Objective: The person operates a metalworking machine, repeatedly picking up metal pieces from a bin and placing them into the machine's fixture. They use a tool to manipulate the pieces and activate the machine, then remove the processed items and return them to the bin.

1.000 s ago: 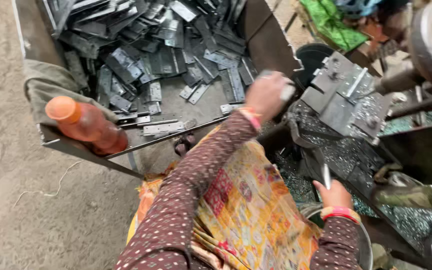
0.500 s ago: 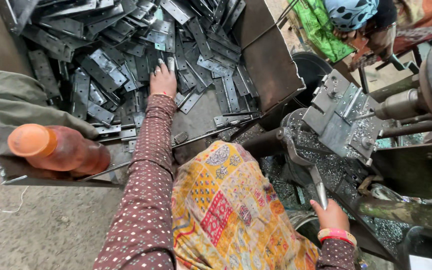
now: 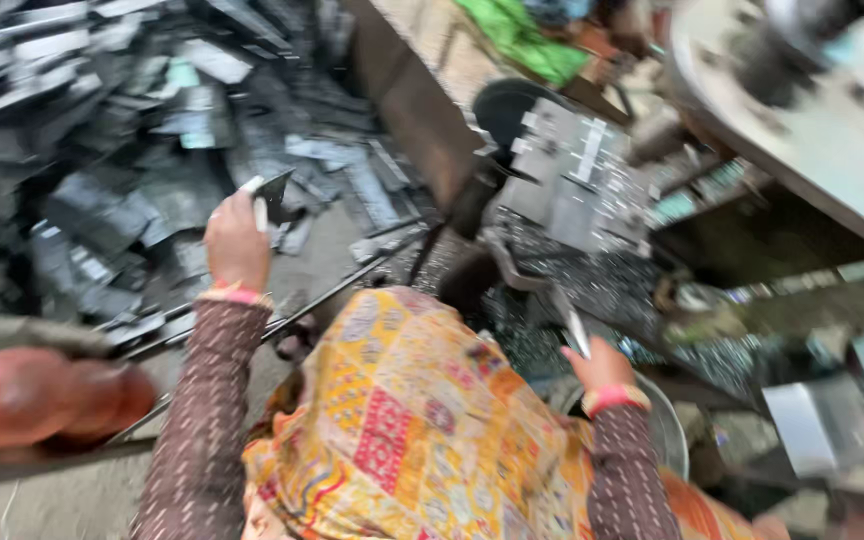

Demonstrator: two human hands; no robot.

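Grimy workshop bin of metal offcuts (image 3: 122, 190) — left hand (image 3: 235, 240) pinches one stiff, sharp-edged plate (image 3: 270, 190); right hand (image 3: 600, 365) clutches a thin rod (image 3: 574, 330) — grab flats, not edges.

Motion blur smears the metal pieces (image 3: 122, 200) beyond my left hand (image 3: 237, 240). The bottle (image 3: 42, 395) beside my left sleeve is cut off by the edge. The thin tool (image 3: 574, 330) in my right hand (image 3: 600, 368) is indistinct.
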